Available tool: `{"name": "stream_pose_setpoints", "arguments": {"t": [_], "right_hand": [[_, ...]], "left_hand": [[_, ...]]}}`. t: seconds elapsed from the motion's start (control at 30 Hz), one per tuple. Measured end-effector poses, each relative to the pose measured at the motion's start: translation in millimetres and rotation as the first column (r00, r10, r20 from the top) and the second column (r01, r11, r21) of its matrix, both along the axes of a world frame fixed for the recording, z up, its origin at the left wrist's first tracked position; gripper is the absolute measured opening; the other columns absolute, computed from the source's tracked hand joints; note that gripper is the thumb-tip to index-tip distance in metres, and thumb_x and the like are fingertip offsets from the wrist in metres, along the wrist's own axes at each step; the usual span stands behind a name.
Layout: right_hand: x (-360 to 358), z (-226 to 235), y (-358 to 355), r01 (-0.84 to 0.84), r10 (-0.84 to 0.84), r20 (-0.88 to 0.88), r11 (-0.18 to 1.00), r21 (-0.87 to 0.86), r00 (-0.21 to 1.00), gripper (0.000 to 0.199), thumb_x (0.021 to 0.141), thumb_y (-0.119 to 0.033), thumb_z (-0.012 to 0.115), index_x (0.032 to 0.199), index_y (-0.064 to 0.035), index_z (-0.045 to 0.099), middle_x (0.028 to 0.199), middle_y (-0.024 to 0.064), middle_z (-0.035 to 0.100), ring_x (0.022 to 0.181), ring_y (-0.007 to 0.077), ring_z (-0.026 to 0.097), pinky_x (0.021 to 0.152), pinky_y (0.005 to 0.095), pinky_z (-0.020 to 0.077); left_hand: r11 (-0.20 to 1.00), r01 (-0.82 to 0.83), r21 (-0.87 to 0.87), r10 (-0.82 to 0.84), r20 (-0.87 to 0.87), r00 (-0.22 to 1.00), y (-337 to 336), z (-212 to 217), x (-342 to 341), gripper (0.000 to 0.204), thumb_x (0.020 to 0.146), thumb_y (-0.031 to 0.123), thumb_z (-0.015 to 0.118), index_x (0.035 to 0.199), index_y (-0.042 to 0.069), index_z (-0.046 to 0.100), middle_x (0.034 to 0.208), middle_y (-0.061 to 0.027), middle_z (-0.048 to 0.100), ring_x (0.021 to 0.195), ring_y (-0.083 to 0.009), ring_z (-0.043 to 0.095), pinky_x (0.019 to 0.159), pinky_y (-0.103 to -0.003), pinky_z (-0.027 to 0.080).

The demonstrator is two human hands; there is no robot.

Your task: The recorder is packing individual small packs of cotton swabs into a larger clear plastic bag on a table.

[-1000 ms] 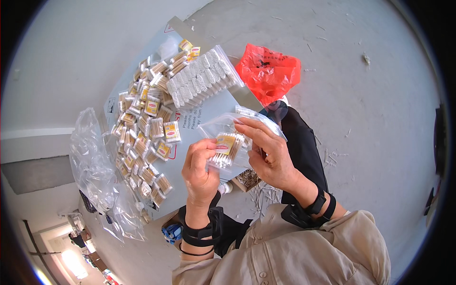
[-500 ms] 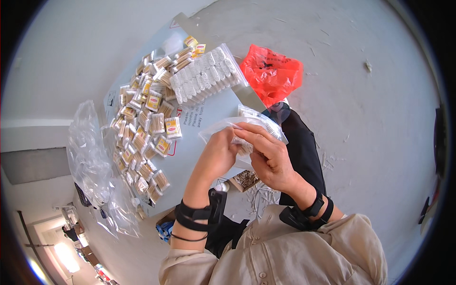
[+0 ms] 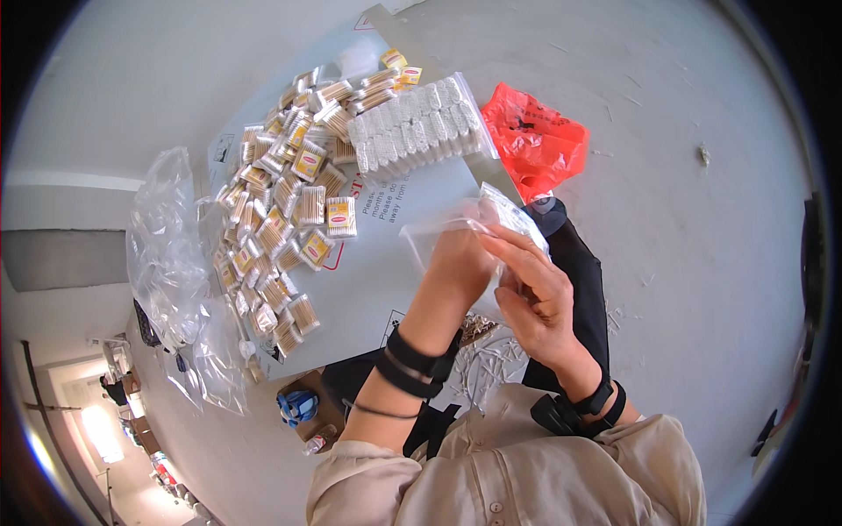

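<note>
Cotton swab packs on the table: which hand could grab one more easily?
Probably the left hand: both are at the clear bag, but it is nearer the packs lying leftward than the right hand.

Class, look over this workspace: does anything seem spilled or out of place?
Yes: thin white sticks lie scattered on the floor beside the table, looking spilled, whereas the swab packs sit piled together.

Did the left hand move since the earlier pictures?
Yes. Judged against the table, the left hand shifted right, away from the cotton swab packets and toward the right hand.
</note>
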State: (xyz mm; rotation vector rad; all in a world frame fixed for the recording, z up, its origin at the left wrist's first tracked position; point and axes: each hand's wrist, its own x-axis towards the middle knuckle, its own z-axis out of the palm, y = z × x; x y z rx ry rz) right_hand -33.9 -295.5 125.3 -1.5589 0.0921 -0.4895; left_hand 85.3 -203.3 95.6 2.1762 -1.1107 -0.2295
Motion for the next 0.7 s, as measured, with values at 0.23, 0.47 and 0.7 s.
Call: {"name": "stream_pose_setpoints", "arguments": {"t": [0.23,0.47,0.7], "right_hand": [[2.3,1.8,-10.8,0.028,-0.028,-0.023,0.999,0.033,0.999,0.060,0.069,0.016,0.044,0.124,0.0017,0.059,0.130,0.0151,0.055,0.068,0.0050,0.050,0.059,0.0195,0.0393],[4.4,2.5,-7.1,0.021,-0.023,-0.022,0.996,-0.085,0.999,0.059,0.067,0.015,0.045,0.123,0.0030,0.059,0.129,0.0153,0.056,0.066,0.0058,0.048,0.056,0.0200,0.0372],[6.1,5.8,-6.8,0.025,-0.026,-0.036,0.999,-0.042,0.999,0.059,0.067,0.015,0.046,0.124,0.0029,0.058,0.129,0.0156,0.056,0.062,0.0060,0.046,0.056,0.0203,0.0371]], "left_hand": [[0.953,-0.302,-0.013,0.244,-0.559,0.793,95.6,72.3,44.7,0.011,0.088,0.007,0.059,0.084,-0.001,0.065,0.074,-0.0066,0.066,0.054,-0.0132,0.061,0.043,-0.023,0.043],[0.498,-0.766,0.407,0.771,0.197,0.606,162.4,-72.1,133.7,0.036,0.074,0.033,0.076,0.086,0.001,0.067,0.081,-0.0181,0.068,0.081,-0.0353,0.065,0.075,-0.045,0.049],[0.506,-0.834,0.220,0.847,0.052,0.528,155.8,-96.1,118.8,0.033,0.069,0.023,0.081,0.086,0.001,0.063,0.083,-0.0120,0.067,0.076,-0.0312,0.065,0.070,-0.042,0.053]]}}
